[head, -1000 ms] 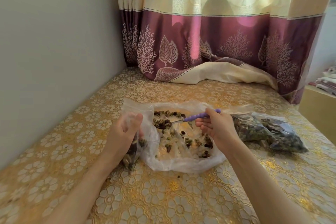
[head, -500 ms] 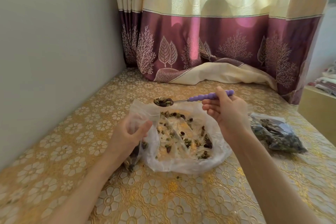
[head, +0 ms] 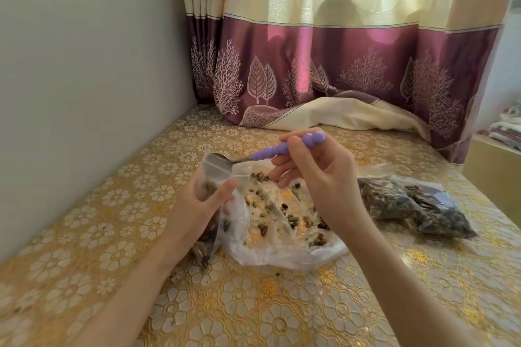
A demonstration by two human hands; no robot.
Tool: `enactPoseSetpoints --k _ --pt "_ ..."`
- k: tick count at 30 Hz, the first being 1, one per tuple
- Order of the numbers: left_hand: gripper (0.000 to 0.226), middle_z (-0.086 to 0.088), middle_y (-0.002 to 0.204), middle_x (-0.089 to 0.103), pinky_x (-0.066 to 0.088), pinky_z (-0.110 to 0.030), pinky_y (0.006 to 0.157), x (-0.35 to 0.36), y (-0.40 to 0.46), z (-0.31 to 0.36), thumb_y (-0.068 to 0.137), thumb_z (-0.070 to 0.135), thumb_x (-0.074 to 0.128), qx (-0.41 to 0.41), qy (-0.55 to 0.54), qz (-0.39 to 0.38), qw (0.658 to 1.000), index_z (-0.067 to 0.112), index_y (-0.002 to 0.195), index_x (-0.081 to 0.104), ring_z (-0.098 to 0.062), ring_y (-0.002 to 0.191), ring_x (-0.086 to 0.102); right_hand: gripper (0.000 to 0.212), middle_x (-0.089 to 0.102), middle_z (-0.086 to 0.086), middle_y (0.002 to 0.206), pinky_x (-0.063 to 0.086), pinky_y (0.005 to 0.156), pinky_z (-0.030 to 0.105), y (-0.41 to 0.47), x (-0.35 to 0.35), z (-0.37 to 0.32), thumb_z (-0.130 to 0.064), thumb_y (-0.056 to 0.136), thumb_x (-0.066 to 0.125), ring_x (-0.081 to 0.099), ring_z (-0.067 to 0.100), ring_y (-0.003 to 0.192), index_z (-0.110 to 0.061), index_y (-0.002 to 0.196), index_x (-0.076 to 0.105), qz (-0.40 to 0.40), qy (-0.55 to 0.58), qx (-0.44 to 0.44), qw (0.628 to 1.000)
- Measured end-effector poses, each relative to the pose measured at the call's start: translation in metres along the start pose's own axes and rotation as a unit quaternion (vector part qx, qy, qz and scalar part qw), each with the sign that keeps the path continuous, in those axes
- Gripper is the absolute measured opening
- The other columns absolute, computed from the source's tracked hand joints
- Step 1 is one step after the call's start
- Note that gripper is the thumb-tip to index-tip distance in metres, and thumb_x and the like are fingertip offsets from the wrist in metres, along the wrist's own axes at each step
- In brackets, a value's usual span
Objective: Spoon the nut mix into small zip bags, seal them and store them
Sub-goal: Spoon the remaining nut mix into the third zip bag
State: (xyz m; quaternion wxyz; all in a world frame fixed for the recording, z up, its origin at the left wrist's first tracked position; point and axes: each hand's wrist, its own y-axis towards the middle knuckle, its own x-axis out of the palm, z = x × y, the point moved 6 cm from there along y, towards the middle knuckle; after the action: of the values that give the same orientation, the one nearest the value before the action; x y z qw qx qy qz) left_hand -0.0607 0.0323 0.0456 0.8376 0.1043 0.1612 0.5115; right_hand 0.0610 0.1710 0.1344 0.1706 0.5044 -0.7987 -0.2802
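My left hand (head: 197, 205) grips the small zip bag (head: 215, 175) upright, mouth open at the top. My right hand (head: 315, 175) pinches the purple spoon (head: 270, 151), its long axis running left, bowl at the mouth. The nut mix (head: 282, 211) lies between my hands, on the big plastic bag (head: 282, 258).

Your spoon (head: 284, 148): purple handle.
Your surface (head: 253, 304): gold floral pattern.
Your curtain (head: 338, 59): cream over maroon, leaf motifs.
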Motion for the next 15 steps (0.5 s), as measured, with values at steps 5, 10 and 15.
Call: enactPoseSetpoints --k 5,10,15 --pt "0.072 0.011 0.081 0.072 0.039 0.001 0.062 -0.005 0.0 0.006 0.07 0.069 0.056 0.026 0.03 0.011 0.999 0.013 0.115 0.054 -0.005 0.066 0.065 0.021 0.073 0.008 0.075 0.051 0.051 0.024 0.003 -0.02 0.003 -0.011 0.099 0.044 0.064 0.02 0.058 -0.002 0.087 0.059 0.078 0.051 0.022 0.995" --pt "0.093 0.005 0.079 0.072 0.054 -0.023 0.06 -0.022 0.004 0.012 0.051 0.084 0.059 0.033 -0.015 0.049 0.998 0.013 0.111 0.057 -0.012 0.063 0.063 0.03 0.072 0.011 0.071 0.048 0.046 0.021 0.005 -0.051 0.027 -0.019 0.1 0.044 0.059 0.016 0.052 -0.003 0.079 0.058 0.195 0.069 0.102 0.973" --pt "0.099 0.008 0.088 0.072 0.057 -0.024 0.065 -0.036 0.004 0.011 0.052 0.082 0.061 0.017 -0.016 0.075 0.997 0.001 0.109 0.059 -0.021 0.082 0.067 0.031 0.063 -0.003 0.046 0.037 0.036 0.015 -0.001 -0.062 0.053 -0.012 0.097 0.045 0.05 0.007 0.037 -0.005 0.068 0.056 0.18 -0.11 0.158 0.965"
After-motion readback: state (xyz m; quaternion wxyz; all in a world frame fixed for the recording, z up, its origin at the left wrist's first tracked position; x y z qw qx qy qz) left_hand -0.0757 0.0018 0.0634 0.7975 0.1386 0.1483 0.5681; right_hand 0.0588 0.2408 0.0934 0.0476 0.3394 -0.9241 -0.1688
